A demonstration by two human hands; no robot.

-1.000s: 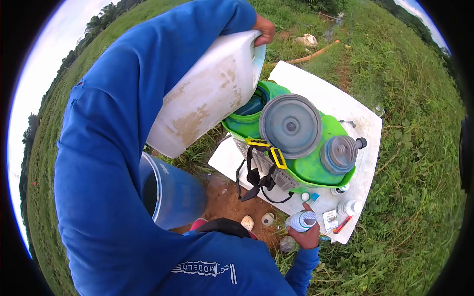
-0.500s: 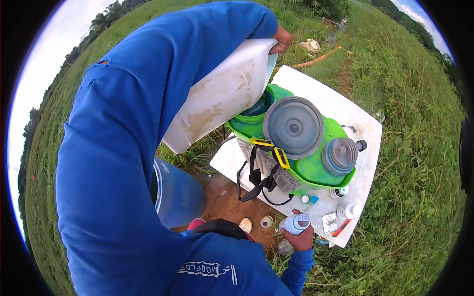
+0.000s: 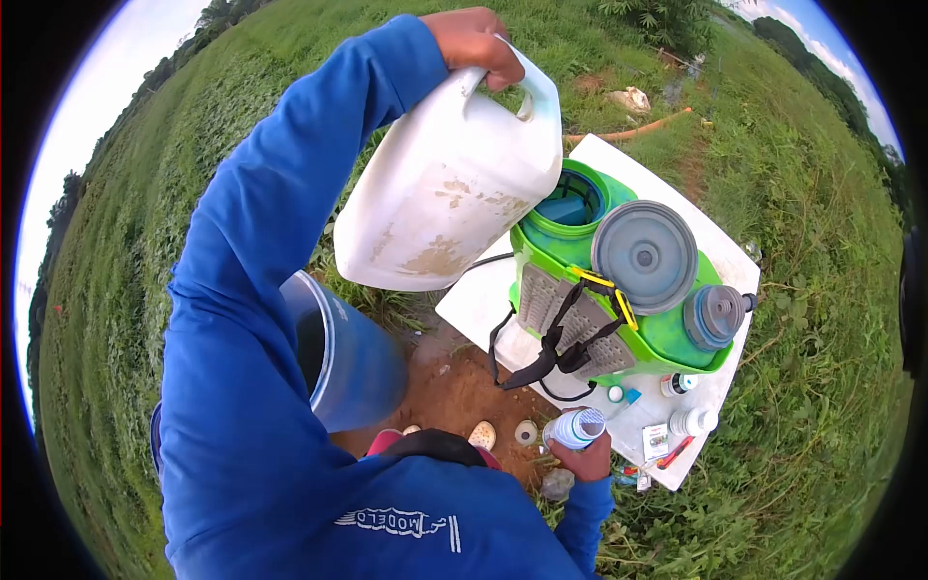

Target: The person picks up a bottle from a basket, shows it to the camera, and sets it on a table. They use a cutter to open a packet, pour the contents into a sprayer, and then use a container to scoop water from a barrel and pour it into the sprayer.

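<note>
My left hand is closed round the handle of a big white jug with brown stains. The jug hangs just left of a green backpack tank, whose round mouth is uncovered with something blue inside. A large grey lid lies on top of the tank beside that mouth. Low on the right, my right hand grips a small whitish bottle near the table edge. Black straps with yellow clips hang from the tank.
The white table carries a black-capped bottle, a white bottle, a small packet and a red tool. A blue barrel stands at left on the soil. Grass and an orange hose lie beyond.
My left hand and the jug have moved away from the tank, so the whole jug and more of the tank's mouth show. My right hand still holds the bottle.
</note>
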